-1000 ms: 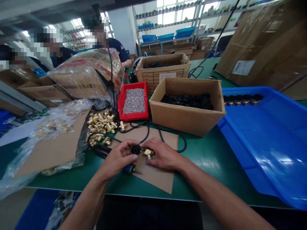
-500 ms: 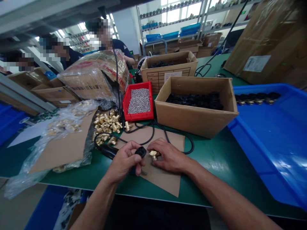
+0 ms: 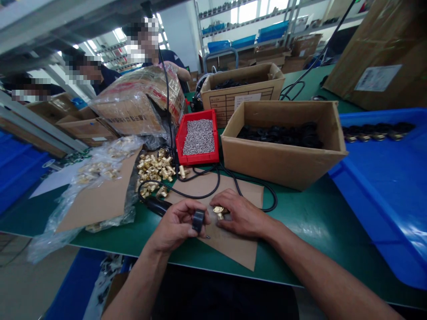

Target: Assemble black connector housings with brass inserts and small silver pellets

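Observation:
My left hand is closed around a black round knob, held edge-on between thumb and fingers, with the tip of a corded screwdriver poking out below it. My right hand rests on a sheet of brown cardboard and pinches a small brass fitting against it. The knob sits just left of the fitting, a small gap between them.
A pile of brass fittings, a red bin of small screws and an open carton of black knobs stand behind my hands. A blue tray holds assembled parts at right. Wrapped cartons and plastic bags lie left. Other people sit across the bench.
My left hand has turned the black knob from flat to edge-on and pulled it slightly away from the brass fitting. The camera has shifted, so everything sits further right.

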### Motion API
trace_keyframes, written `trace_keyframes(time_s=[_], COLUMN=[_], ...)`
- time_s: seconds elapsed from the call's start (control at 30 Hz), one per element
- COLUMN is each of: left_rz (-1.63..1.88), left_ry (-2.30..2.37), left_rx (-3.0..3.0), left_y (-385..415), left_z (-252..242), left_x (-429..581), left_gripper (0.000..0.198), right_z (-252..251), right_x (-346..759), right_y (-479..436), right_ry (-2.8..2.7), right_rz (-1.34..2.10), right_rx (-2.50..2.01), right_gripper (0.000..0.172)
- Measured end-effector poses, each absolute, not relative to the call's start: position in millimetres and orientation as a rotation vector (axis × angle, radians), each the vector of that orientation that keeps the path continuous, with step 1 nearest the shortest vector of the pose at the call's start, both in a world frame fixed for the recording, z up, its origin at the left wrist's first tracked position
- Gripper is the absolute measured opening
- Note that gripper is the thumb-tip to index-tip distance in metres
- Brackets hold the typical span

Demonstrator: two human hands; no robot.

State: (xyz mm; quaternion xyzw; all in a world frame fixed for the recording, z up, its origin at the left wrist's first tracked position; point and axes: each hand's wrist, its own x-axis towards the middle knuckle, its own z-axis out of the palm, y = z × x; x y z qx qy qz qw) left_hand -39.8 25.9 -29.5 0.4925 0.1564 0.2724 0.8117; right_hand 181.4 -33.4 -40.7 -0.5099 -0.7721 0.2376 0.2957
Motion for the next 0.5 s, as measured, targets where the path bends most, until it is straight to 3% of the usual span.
trace_keyframes(time_s=[0.27,0.5], left_rz=[0.506,0.212], left_ry=[0.675,0.781], left_rx=[1.440,2.242], left_y=[36,40], left_z=[-13,-4], left_x=[-35,-10], left_gripper=[0.039,0.033], right_z=[-39,-46], right_x=[181,183], right_y=[-33,-32], right_ry=[-2.041,-1.946], right_rz=[0.635,0.699], right_rx=[-1.334,-1.383], right_gripper=[0.043,0.079])
